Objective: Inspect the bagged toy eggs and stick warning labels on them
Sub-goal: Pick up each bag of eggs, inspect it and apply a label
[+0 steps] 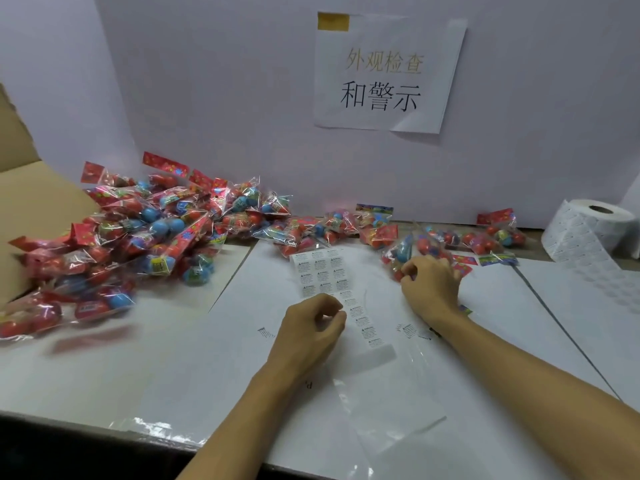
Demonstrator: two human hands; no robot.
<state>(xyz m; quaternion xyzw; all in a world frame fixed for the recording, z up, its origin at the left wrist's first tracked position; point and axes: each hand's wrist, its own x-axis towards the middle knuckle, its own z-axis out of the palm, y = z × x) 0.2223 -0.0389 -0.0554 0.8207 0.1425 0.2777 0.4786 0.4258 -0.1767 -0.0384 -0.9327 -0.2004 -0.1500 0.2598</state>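
Observation:
A strip of warning labels (320, 271) lies on the white table in the middle. My left hand (311, 327) rests on the strip's lower part, fingers curled as if pinching at a label; the label itself is too small to see. My right hand (431, 282) grips a clear bag of red and blue toy eggs (401, 256) at the right of the strip. A big heap of bagged eggs (138, 230) lies at the left. More bags (332, 226) line the back wall.
A roll of labels (588, 233) stands at the far right. A cardboard box flap (31, 202) rises at the left. Loose labels (408, 330) and a clear backing sheet (388, 403) lie near the table's front edge. A paper sign (384, 74) hangs on the wall.

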